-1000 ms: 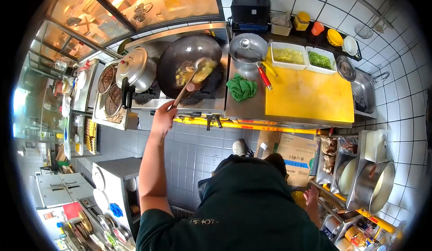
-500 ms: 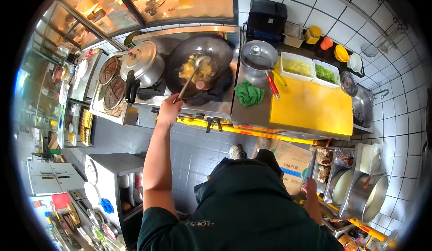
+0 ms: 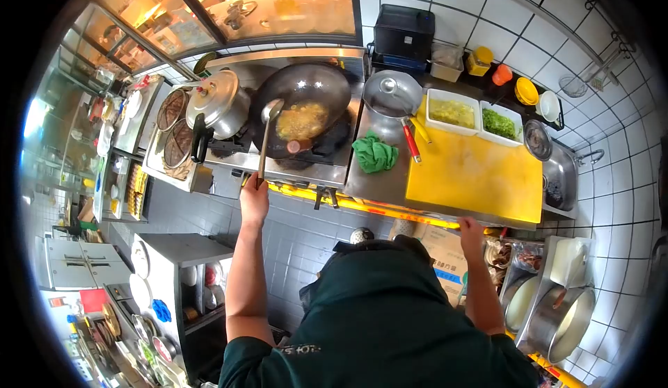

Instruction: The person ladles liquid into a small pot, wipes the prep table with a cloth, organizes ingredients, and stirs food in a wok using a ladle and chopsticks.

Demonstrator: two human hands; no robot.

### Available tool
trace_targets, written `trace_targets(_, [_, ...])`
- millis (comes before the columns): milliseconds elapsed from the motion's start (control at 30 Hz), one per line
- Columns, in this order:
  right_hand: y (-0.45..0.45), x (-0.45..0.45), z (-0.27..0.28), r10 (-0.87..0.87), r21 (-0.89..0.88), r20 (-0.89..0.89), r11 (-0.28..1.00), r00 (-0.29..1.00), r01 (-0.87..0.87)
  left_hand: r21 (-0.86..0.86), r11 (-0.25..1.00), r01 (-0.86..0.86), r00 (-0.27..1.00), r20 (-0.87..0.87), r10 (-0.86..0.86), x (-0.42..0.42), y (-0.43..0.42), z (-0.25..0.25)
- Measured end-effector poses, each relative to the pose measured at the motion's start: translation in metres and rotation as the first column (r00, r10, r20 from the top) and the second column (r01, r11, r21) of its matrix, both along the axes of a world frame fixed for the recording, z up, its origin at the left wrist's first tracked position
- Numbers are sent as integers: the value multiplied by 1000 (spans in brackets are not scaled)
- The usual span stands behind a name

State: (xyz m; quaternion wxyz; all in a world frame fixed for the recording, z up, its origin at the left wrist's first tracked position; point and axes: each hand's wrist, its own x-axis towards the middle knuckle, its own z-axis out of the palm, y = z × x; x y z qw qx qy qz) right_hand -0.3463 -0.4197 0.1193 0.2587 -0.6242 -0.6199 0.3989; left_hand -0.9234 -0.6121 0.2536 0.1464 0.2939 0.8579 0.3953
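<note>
My left hand is closed around the end of a long-handled ladle. The ladle's bowl is at the left inner side of a dark wok, beside the food rather than in it. Golden-brown food lies in liquid in the wok's bottom. A short brown handle points from the wok toward me. At the front edge of the counter, below the yellow cutting board, is my right hand; its fingers are too unclear to make out.
A pressure cooker stands left of the wok. To the right are a green cloth, a metal pot, red-handled and yellow-handled tools, and tubs of yellow and green chopped food. A yellow pipe runs along the front.
My left hand has drawn back toward me, bringing the ladle out of the food to the wok's left side. My right hand has risen from beside the lower shelf to the counter edge.
</note>
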Motion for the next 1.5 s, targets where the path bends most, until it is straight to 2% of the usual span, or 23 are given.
trace_targets(33, [10, -20, 19, 90, 78, 128, 992, 988, -100, 26, 999, -46, 982, 182, 41, 1, 4, 1])
trace_targets(100, [32, -47, 16, 96, 32, -70, 995, 993, -94, 45, 988, -150, 844, 527, 105, 8, 9, 12])
trace_targets(167, [62, -72, 15, 84, -143, -84, 985, 993, -96, 60, 992, -113, 907, 415, 78, 26, 13, 20])
trace_targets(233, [83, -101, 6, 36, -159, -364, 982, 931, -100, 84, 996, -31, 973, 232, 11, 22, 6, 2])
trace_targets(267, [97, -114, 0, 44, -233, -471, 957, 881, -172, 112, 994, -22, 991, 134, 7, 8, -4, -25])
trace_targets(300, [108, -127, 2, 40, -296, -573, 921, 819, -252, 102, 994, -31, 993, 115, 19, 12, -9, -23])
trace_targets(367, [119, -158, 7, -148, -432, -732, 856, 665, -285, 84, 995, -47, 996, 78, 40, 20, -20, -15])
trace_targets(400, [127, -169, 3, -124, -435, -754, 830, 645, -349, 46, 998, -53, 999, 12, 53, 25, -27, -8])
trace_targets(433, [134, -180, 0, -101, -435, -775, 801, 624, -411, 96, 994, -49, 999, 23, 47, 30, -36, -5])
trace_targets(467, [142, -187, -3, -77, -432, -796, 768, 601, -473, 71, 996, -59, 998, -15, 60, 37, -45, 2])
trace_targets(567, [156, -205, 5, -99, -471, -807, 703, 582, -533, 26, 996, -86, 995, -47, 87, 63, -68, 24])
trace_targets(667, [176, -230, -11, -238, -625, -716, 637, 656, -451, 46, 992, -116, 993, 7, 116, 82, -92, 27])
trace_targets(767, [185, -248, -5, -184, -642, -632, 668, 753, -376, 40, 989, -141, 990, 22, 140, 96, -104, 33])
trace_targets(867, [175, -257, 0, -10, -502, -586, 789, 810, -354, 29, 986, -164, 986, 25, 163, 100, -108, 37])
trace_targets(1000, [150, -248, 11, 29, -462, -583, 810, 812, -360, -61, 986, -156, 988, 8, 157, 92, -121, 44])
trace_targets(1167, [107, -214, 29, 19, -429, -624, 827, 781, -363, -63, 996, -56, 997, 42, 58, 72, -126, 64])
trace_targets(1267, [75, -192, 59, 30, -464, -567, 814, 823, -350, -86, 996, 35, 993, 113, -26, 50, -118, 54])
trace_targets(1400, [28, -163, 87, 30, -438, -532, 845, 846, -306, -153, 979, 137, 990, 4, -138, 25, -88, 36])
trace_targets(1500, [-6, -140, 102, -39, -445, -501, 869, 864, -218, -35, 987, 155, 987, -25, -156, 8, -80, 16])
